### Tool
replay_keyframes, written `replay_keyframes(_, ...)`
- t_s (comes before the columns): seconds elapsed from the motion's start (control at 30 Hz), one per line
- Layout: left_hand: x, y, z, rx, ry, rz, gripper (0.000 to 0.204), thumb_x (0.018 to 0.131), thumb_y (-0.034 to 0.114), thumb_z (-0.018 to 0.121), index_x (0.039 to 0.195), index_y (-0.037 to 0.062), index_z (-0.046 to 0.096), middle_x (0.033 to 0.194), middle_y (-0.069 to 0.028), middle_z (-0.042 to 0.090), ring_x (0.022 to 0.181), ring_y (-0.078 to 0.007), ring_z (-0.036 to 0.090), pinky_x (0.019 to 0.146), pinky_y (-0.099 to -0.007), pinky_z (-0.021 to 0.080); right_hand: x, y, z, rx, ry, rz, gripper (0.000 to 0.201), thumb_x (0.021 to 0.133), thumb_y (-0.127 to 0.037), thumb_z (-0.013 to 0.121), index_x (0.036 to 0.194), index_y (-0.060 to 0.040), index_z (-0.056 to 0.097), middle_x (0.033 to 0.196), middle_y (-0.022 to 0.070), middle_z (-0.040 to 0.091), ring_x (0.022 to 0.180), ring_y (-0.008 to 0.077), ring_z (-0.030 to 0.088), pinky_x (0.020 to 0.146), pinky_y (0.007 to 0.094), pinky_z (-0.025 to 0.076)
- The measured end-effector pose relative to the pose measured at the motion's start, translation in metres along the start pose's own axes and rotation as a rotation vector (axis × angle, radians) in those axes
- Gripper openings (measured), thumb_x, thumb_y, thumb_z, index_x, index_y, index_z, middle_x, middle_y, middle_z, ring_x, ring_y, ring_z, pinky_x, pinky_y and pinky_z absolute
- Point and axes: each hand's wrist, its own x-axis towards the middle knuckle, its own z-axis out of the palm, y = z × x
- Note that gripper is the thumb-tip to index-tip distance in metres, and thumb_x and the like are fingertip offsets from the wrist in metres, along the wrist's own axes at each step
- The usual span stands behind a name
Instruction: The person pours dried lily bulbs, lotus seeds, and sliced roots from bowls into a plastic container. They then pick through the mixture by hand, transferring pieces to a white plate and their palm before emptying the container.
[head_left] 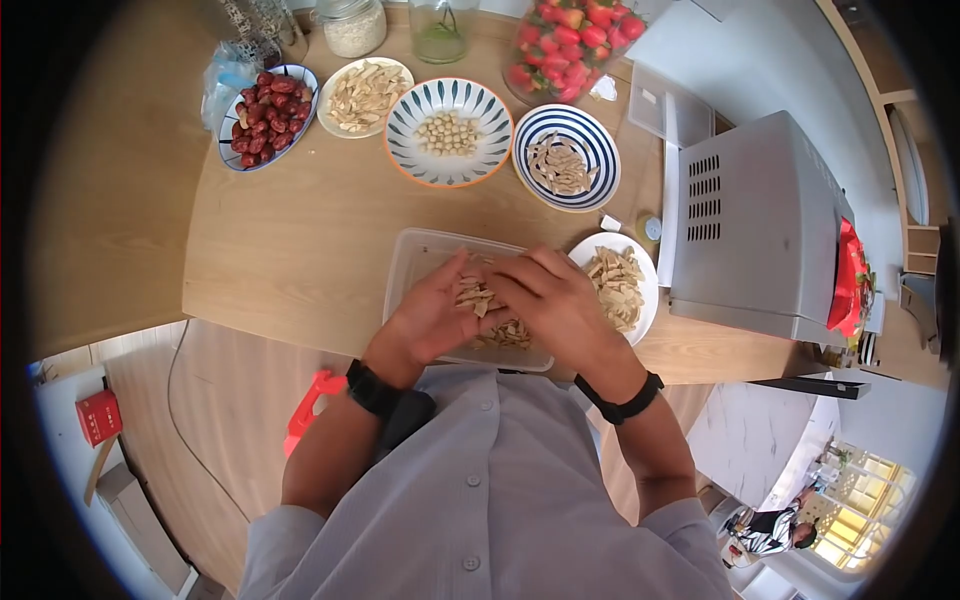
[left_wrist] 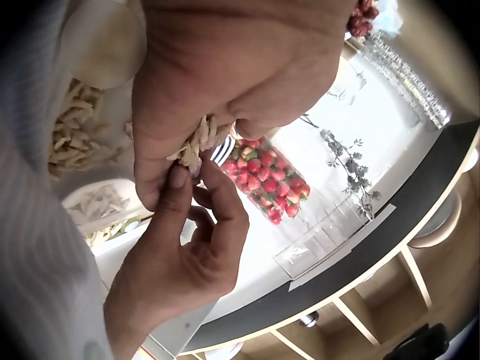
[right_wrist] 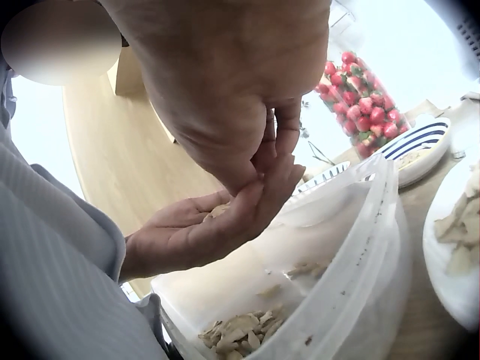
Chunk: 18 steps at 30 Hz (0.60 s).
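My left hand (head_left: 430, 312) is cupped palm up and carries a small heap of pale dried slices (head_left: 478, 297). Over that palm, my right hand (head_left: 562, 312) pinches at a slice (left_wrist: 187, 159) between thumb and forefinger. Both hands are above a translucent plastic box (head_left: 402, 265). More dried slices (right_wrist: 244, 331) lie on its floor, partly hidden by the hands in the head view. A white plate (head_left: 650, 272) heaped with similar slices (head_left: 612, 285) stands just right of the box, beside my right hand.
Along the back are a plate of red dates (head_left: 270, 118), a plate of pale slices (head_left: 366, 95), a leaf-patterned bowl (head_left: 400, 130) of round pale pieces and a blue-striped bowl (head_left: 603, 150) of slices. Behind stands a strawberry container (head_left: 570, 50). A grey appliance (head_left: 750, 235) is at right.
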Motion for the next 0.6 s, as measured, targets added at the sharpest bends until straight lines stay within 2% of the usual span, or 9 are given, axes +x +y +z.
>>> replay_keyframes(0.1,-0.0011,0.0010,0.0057,0.034,0.023,-0.014,0.056,0.115,0.048,0.036,0.139,0.0020,0.058,0.136,-0.0121,0.065,0.128,-0.0269,0.063,0.113,-0.0492,0.051,0.0007,-0.0006,-0.0027,0.061,-0.026,0.039,0.037,0.073,-0.009,0.075,0.110,-0.0086,0.076,0.109,0.0024,0.070,0.100,0.0230,0.065,0.087,0.0351,0.058)
replay_keyframes(0.23,-0.0019,0.0033,0.0015,0.019,-0.035,-0.054,0.057,0.115,0.048,0.036,0.140,0.0012,0.056,0.137,-0.0143,0.064,0.129,-0.0284,0.062,0.113,-0.0502,0.051,-0.0012,-0.0024,-0.0053,0.107,-0.058,0.059,0.035,0.074,-0.009,0.075,0.109,-0.0082,0.074,0.110,0.0030,0.069,0.100,0.0247,0.065,0.088,0.0357,0.058)
replay_keyframes(0.43,-0.0015,0.0002,0.0054,0.014,0.027,-0.051,0.058,0.116,0.045,0.034,0.141,-0.0013,0.058,0.140,-0.0149,0.064,0.131,-0.0293,0.062,0.115,-0.0512,0.049,-0.0027,-0.0026,-0.0073,0.146,-0.132,0.103,0.033,0.078,-0.009,0.073,0.111,-0.0071,0.072,0.108,0.0052,0.067,0.101,0.0272,0.064,0.092,0.0379,0.055)
replay_keyframes(0.6,-0.0031,0.0030,0.0044,0.003,0.008,-0.036,0.053,0.115,0.044,0.039,0.133,-0.0020,0.058,0.132,-0.0140,0.064,0.127,-0.0289,0.063,0.115,-0.0544,0.051,-0.0035,-0.0001,-0.0062,0.139,-0.136,0.083,0.035,0.082,-0.012,0.071,0.116,-0.0059,0.070,0.103,0.0078,0.063,0.100,0.0287,0.062,0.092,0.0394,0.054)
